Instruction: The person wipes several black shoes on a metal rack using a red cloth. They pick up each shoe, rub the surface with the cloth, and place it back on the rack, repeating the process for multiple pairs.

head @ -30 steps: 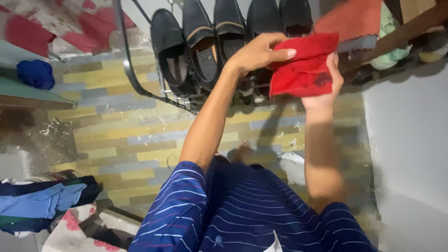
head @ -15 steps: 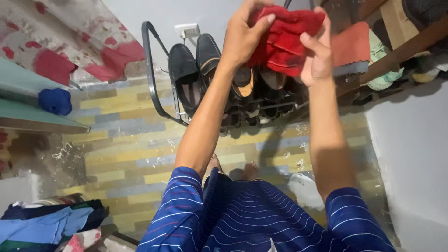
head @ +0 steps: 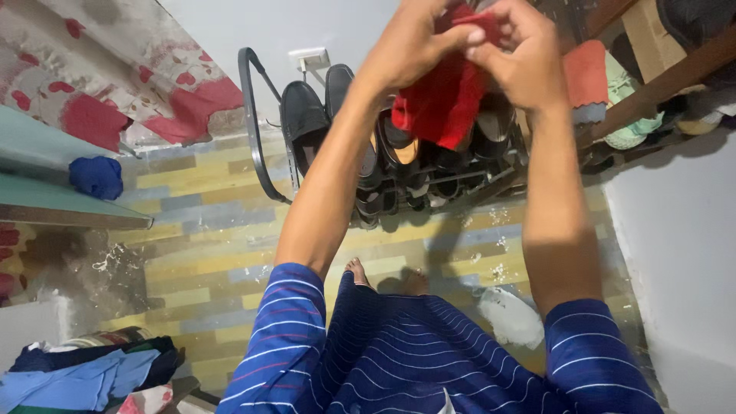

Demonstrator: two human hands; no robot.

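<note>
I hold a red cloth (head: 441, 103) up in front of me with both hands. My left hand (head: 410, 50) pinches its upper left part, thumb and fingers closed on the fabric. My right hand (head: 525, 57) grips its upper right part, the two hands almost touching. The cloth hangs bunched below them, over a metal shoe rack (head: 257, 123) that carries several dark shoes (head: 303, 119).
A wooden shelf (head: 675, 69) at the right holds an orange cloth (head: 586, 73) and pale shoes. A blue bundle (head: 96, 176) lies on a green ledge at left. A pile of clothes (head: 84, 376) sits at the lower left. A white rag (head: 510, 314) lies on the striped floor.
Both hands have lifted the red cloth higher and drawn closer together, bunching it. The view has tilted down, so the rack sits lower and my feet show.
</note>
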